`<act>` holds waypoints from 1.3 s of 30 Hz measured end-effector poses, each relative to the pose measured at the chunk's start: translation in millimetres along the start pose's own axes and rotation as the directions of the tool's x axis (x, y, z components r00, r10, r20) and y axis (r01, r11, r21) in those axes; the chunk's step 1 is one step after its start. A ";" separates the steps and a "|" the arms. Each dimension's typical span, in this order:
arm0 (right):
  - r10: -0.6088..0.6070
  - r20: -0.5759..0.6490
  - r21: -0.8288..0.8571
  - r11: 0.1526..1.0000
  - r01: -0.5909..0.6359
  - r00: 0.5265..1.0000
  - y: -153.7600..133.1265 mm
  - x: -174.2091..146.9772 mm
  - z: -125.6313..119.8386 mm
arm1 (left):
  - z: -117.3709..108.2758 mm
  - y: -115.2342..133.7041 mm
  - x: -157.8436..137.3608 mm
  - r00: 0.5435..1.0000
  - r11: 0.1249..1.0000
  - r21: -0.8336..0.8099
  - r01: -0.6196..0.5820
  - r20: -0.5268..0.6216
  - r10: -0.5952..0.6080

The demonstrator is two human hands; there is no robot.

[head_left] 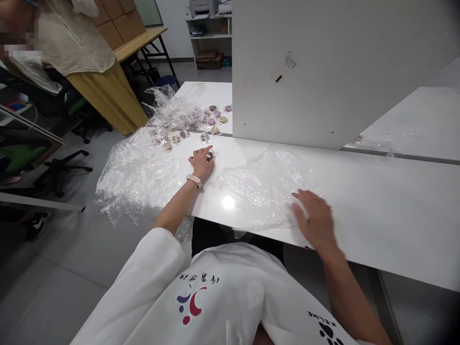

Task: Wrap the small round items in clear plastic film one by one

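Note:
My left hand [201, 164], with a pink band at its wrist, is low on the white table [388, 211], its fingers curled about a small, dark, shiny round object [210, 156]. The object's kind is too small to make out. My right hand [316, 216] is open, slightly blurred, fingers apart, at the right edge of a clear plastic bag or sheet [262, 187] lying flat between the hands. Several small round wrapped pieces [211, 121], pink, yellow and brown, lie scattered beyond my left hand.
Crumpled clear plastic [140, 167] hangs over the table's left end. An upright white panel [287, 72] stands along the far side. At the left, a person in yellow trousers [108, 96] stands near office chairs and a wooden table [143, 40] with cardboard boxes.

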State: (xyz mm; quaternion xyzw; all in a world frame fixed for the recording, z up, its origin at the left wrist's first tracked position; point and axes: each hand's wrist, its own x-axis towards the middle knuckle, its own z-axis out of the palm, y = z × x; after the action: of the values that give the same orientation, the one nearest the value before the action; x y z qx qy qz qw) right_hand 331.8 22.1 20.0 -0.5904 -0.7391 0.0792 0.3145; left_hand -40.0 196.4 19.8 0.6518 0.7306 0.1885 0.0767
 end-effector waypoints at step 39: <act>0.214 -0.052 0.470 0.867 -0.165 0.975 -48.8 -52.8 10.9 | -31.1 88.9 -125.6 0.430 0.591 -0.631 -0.502 0.411 0.804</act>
State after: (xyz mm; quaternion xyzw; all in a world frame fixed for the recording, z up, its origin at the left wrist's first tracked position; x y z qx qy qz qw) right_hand 291.2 -38.0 15.6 -0.5715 -0.6201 0.2531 0.4741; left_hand 48.3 74.7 64.8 0.8754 0.2705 0.1091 0.3854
